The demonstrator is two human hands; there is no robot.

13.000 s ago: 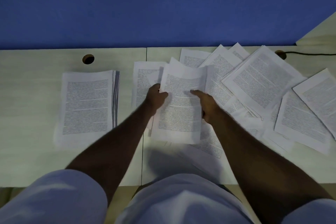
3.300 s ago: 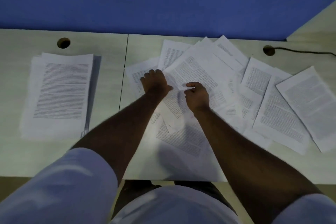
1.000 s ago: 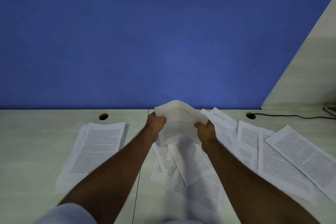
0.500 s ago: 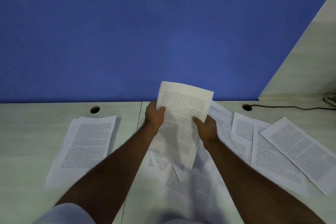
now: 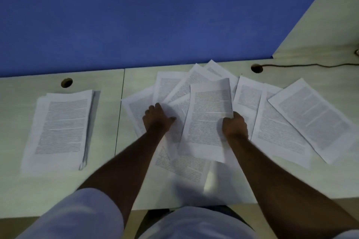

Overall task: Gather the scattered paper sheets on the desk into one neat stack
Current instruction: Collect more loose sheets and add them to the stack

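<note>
From the head view, the right hand (image 5: 235, 125) grips a printed sheet (image 5: 208, 120) by its right edge, fingers curled round it, the sheet lying over the loose papers (image 5: 174, 91) in the middle of the desk (image 5: 108, 87). The left hand (image 5: 157, 119) rests palm down on those papers just left of the held sheet, its fingers seeming fairly straight with the thumb out toward the sheet. More sheets (image 5: 291, 118) fan out to the right, overlapping one another, the farthest lying slantwise. A squared stack (image 5: 62, 128) sits well apart on the left half of the desk, past the seam between the two desk tops. Behind the desk stands a blue wall (image 5: 136, 15). A cable (image 5: 310, 65) runs from a round hole (image 5: 256, 68) at the right; another hole (image 5: 66, 82) lies beyond the stack.
</note>
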